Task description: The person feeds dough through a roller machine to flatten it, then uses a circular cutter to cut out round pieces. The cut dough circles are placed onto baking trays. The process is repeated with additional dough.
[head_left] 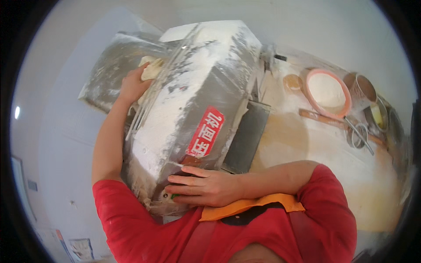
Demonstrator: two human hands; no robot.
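Observation:
A metal dough roller machine (175,94), dusted thickly with flour and bearing a red label (206,131), stands in front of me. My left hand (133,85) reaches over its left side, fingers closed on a pale piece of dough (152,70). That dough lies by the rollers, next to a floury metal tray (112,65); its lower part is hidden by the hand and the machine. Across the machine's near end rests my right hand (208,187), fingers stretched out and apart. Under its fingertips a bit of a green button (175,196) shows.
At right is a floury worktop (285,142) with a pink-rimmed bowl of flour (326,90), a wooden stick (322,118), a round metal cutter (357,135) and a clear container (362,90). A dark metal plate (247,136) sticks out from the machine's right side.

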